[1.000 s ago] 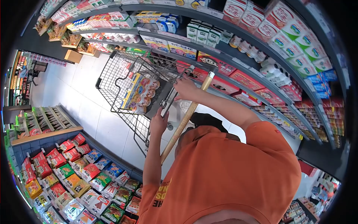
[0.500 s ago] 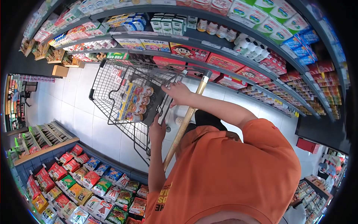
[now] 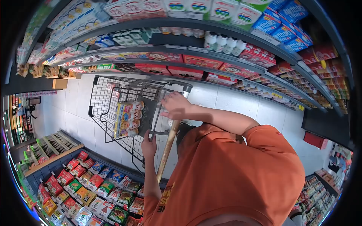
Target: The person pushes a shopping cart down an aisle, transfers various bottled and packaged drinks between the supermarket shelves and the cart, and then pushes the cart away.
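Note:
A metal wire shopping cart (image 3: 107, 130) stands on the pale tiled floor. My left hand (image 3: 149, 146) has its fingers on the lower end of the cart's inner metal bar, behind the dark seat panel. Farther up that same bar is my right hand (image 3: 174, 105), fingers curled toward it and wrist above the wooden-coloured push handle (image 3: 168, 150). Neither hand's full finger wrap shows. A multipack of small bottles with cartoon faces (image 3: 129, 118) rests in the cart beside the panel. Small red and white packs (image 3: 112, 86) lie near the cart's far side.
Long shelves (image 3: 211, 54) with boxed drinks and bottles curve along the top and right. At lower left, a display bin (image 3: 94, 180) holds colourful snack bags, beside a slatted rack (image 3: 52, 150). Red boxes (image 3: 188, 71) line the lowest shelf near the cart. A red box (image 3: 315, 140) is at right.
The view has turned, and the cart with both hands appears lower and more to the left, turned relative to before. Both hands stay at the inner bar. The shelves appear shifted left.

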Motion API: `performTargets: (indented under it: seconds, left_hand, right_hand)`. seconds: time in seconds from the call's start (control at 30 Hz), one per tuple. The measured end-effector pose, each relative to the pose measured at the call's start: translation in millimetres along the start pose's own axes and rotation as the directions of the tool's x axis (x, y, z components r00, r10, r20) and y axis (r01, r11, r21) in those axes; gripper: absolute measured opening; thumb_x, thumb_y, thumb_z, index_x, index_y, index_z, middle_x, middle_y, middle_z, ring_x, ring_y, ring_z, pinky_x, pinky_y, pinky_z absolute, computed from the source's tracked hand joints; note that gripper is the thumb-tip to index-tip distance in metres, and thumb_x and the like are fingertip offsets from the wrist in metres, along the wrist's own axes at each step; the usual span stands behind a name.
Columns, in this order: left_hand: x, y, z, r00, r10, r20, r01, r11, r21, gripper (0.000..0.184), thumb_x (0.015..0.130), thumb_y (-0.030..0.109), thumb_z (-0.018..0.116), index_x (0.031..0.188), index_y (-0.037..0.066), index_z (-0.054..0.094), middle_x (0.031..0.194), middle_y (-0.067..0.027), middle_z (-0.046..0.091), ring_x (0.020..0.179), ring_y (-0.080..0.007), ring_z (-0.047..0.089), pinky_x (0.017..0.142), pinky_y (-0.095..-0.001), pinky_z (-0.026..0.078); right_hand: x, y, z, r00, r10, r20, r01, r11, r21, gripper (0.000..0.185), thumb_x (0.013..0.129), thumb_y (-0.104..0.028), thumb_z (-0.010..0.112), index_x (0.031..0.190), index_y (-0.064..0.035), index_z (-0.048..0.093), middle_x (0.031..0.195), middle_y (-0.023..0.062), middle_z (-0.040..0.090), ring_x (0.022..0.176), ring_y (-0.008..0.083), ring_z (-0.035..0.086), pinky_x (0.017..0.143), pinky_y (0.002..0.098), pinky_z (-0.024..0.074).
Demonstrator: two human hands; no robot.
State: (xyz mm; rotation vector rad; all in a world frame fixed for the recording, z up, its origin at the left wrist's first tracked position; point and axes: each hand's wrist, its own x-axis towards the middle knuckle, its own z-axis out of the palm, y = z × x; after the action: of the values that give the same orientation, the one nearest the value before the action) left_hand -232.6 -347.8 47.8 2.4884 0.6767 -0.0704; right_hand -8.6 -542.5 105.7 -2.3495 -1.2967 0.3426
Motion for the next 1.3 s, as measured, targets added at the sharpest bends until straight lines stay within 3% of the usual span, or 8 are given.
performTargets:
  seconds: [0.07, 0.17, 0.27, 0.87, 0.97, 1.07, 1.17, 1.3]
  left_hand:
    - [-8, 14, 6, 0.999, -0.036, 0.031, 0.036, 0.999, -0.001, 0.043, 0.094, 0.024, 0.066, 0.133, 0.009, 0.058, 0.066, -0.0156, 0.062, 0.063, -0.0363, 0.067, 0.058, -0.0465, 0.049]
    - [-20, 33, 18, 0.997, -0.066, 0.028, 0.064, 0.997, 0.046, 0.044, 0.094, 0.024, 0.066, 0.134, 0.009, 0.057, 0.071, -0.0175, 0.066, 0.067, -0.0376, 0.068, 0.061, -0.046, 0.051]
    - [-31, 38, 32, 0.999, -0.04, 0.007, 0.04, 0.999, 0.006, 0.044, 0.094, 0.024, 0.066, 0.134, 0.009, 0.057, 0.077, -0.02, 0.069, 0.072, -0.0388, 0.07, 0.064, -0.0453, 0.052]
    - [-66, 75, 60, 0.997, -0.065, 0.033, 0.067, 0.996, -0.052, 0.05, 0.09, 0.024, 0.067, 0.136, 0.007, 0.056, 0.059, -0.0115, 0.054, 0.048, -0.0269, 0.054, 0.051, -0.0421, 0.043]
    - [-66, 79, 54, 0.98, -0.159, 0.12, 0.164, 0.986, -0.031, 0.055, 0.089, 0.027, 0.07, 0.136, 0.003, 0.055, 0.074, -0.0162, 0.064, 0.065, -0.0278, 0.065, 0.062, -0.0408, 0.051]
    - [-64, 70, 59, 0.989, 0.148, 0.016, -0.149, 0.987, 0.064, 0.064, 0.087, 0.031, 0.073, 0.138, -0.001, 0.052, 0.098, -0.0226, 0.068, 0.093, -0.0334, 0.069, 0.082, -0.0412, 0.054]
    - [-44, 112, 38, 0.987, 0.162, 0.025, -0.162, 0.986, 0.028, 0.07, 0.086, 0.034, 0.076, 0.139, -0.004, 0.05, 0.119, -0.0272, 0.064, 0.114, -0.0383, 0.063, 0.097, -0.0432, 0.051]
    - [-13, 137, 58, 0.988, 0.113, 0.109, -0.103, 0.99, -0.094, 0.068, 0.088, 0.033, 0.073, 0.14, -0.002, 0.049, 0.118, -0.0299, 0.064, 0.11, -0.0426, 0.064, 0.093, -0.0461, 0.051]
  right_hand:
    - [-18, 7, -2, 0.997, -0.054, -0.051, 0.053, 0.998, -0.018, 0.054, 0.095, -0.054, 0.054, 0.106, -0.003, 0.068, 0.098, 0.0156, 0.069, 0.098, 0.0343, 0.066, 0.087, 0.0435, 0.0503]
    - [-29, 8, -19, 0.974, 0.058, 0.219, -0.052, 0.998, -0.03, 0.053, 0.098, -0.053, 0.049, 0.108, -0.0051, 0.068, 0.099, 0.0147, 0.071, 0.1, 0.0327, 0.067, 0.088, 0.0432, 0.0501]
    - [-48, 10, -45, 0.951, 0.076, 0.301, -0.084, 0.996, 0.016, 0.053, 0.1, -0.052, 0.045, 0.109, -0.0054, 0.068, 0.099, 0.0143, 0.072, 0.1, 0.0313, 0.068, 0.089, 0.0421, 0.0499]
    - [-105, 35, -37, 0.998, 0.019, 0.066, -0.021, 0.999, 0.026, 0.039, 0.098, -0.041, 0.053, 0.103, -0.006, 0.069, 0.097, 0.0127, 0.071, 0.097, 0.0313, 0.068, 0.086, 0.0428, 0.0501]
    - [-109, 32, -36, 1.0, 0.011, 0.021, -0.01, 1.0, -0.01, 0.038, 0.098, -0.04, 0.053, 0.099, -0.006, 0.07, 0.094, 0.0121, 0.071, 0.096, 0.03, 0.068, 0.084, 0.0418, 0.0511]
    - [-114, 34, -38, 1.0, -0.028, -0.013, 0.027, 0.999, -0.025, 0.038, 0.098, -0.04, 0.054, 0.096, -0.0061, 0.07, 0.09, 0.012, 0.072, 0.093, 0.0292, 0.069, 0.082, 0.0399, 0.0518]
    - [-116, 32, -35, 0.998, -0.036, -0.05, 0.034, 0.998, -0.047, 0.038, 0.097, -0.04, 0.055, 0.093, -0.0061, 0.07, 0.086, 0.0118, 0.071, 0.09, 0.0292, 0.069, 0.081, 0.0389, 0.0522]
    - [-117, 32, -39, 1.0, -0.027, -0.006, 0.027, 1.0, -0.016, 0.04, 0.096, -0.041, 0.054, 0.096, -0.0033, 0.069, 0.09, 0.0137, 0.07, 0.092, 0.0307, 0.068, 0.083, 0.0412, 0.0528]
